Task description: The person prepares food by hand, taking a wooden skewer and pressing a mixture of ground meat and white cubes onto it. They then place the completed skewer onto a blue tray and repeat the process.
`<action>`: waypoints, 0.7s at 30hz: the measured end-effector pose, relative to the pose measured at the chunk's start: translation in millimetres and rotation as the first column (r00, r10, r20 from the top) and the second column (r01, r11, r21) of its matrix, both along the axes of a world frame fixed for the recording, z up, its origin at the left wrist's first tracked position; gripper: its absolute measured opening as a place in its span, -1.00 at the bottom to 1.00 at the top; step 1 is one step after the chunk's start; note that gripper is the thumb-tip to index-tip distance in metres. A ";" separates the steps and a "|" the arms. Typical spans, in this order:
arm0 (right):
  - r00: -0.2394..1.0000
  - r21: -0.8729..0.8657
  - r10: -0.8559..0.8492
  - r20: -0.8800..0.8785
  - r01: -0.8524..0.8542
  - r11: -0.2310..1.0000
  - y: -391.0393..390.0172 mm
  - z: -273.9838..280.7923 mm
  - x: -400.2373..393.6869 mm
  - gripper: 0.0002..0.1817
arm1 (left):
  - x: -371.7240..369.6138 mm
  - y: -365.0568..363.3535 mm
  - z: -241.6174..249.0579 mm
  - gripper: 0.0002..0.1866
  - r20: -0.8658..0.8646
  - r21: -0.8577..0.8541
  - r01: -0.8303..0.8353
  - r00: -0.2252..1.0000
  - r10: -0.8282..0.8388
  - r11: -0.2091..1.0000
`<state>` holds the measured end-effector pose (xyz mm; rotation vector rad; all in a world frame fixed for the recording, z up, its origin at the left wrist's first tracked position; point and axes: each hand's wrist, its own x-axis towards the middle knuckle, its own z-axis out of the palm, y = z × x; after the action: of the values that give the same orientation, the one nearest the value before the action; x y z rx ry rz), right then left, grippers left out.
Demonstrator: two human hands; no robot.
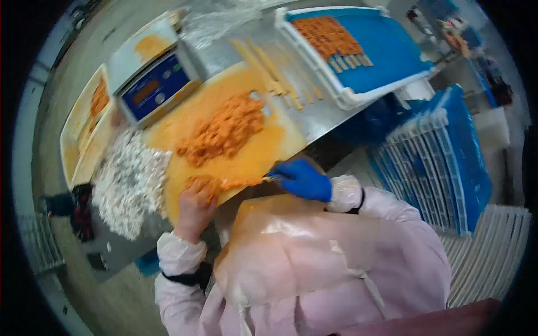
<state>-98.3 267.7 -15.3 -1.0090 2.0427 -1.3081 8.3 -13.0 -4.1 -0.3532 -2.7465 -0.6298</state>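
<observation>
My left hand [197, 203], its fingers coated orange, is closed on orange marinated meat at the near edge of the yellow cutting board [159, 131]. A narrow strip of orange-coated meat [241, 183] stretches from it toward my right hand [304, 178]. In a blue glove, the right hand is closed around the pale end of a skewer [268, 178]; most of this stick is hidden by meat and fingers. Beyond both hands lies a heap of orange marinated meat pieces [224, 127]. Left of my left hand is a pile of small white pieces [128, 185].
A digital scale [156, 87] stands at the back left, beside a tub [70, 148] with orange meat. Bare skewers [260, 64] lie on the metal table. A blue-lined white tray [386, 56] holds rows of loaded skewers [325, 36]. Stacked trays [423, 162] stand right.
</observation>
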 end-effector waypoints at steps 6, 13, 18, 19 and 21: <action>0.998 -0.049 -0.059 -0.034 0.058 0.997 -4.3 -3.6 6.8 -0.77 | 1.5 2.3 13.0 -0.75 0.028 0.062 0.027 0.999 -0.029 0.998; 0.999 -0.047 0.005 0.041 -0.003 0.999 -17.1 -11.8 10.7 -0.80 | 2.6 0.4 19.7 -0.75 0.071 0.020 0.039 0.997 -0.040 0.999; 0.993 0.045 -0.011 0.115 0.005 0.999 -20.6 -12.9 15.7 -0.77 | 3.4 -0.9 13.0 -0.75 0.043 0.118 0.031 0.998 -0.037 0.993; 0.992 0.017 -0.012 0.127 0.010 1.000 -21.2 -17.9 16.7 -0.77 | 3.1 -2.1 10.8 -0.74 0.036 0.111 0.037 0.998 -0.041 0.993; 0.997 -0.043 -0.012 0.074 0.015 0.999 -23.2 -23.9 19.5 -0.77 | 2.9 -1.7 10.3 -0.74 0.028 0.104 0.045 0.998 -0.048 0.994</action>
<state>-78.8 244.5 -39.2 -0.9534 1.9771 -1.3822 11.2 -14.7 6.2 -0.3872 -2.7285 -0.7926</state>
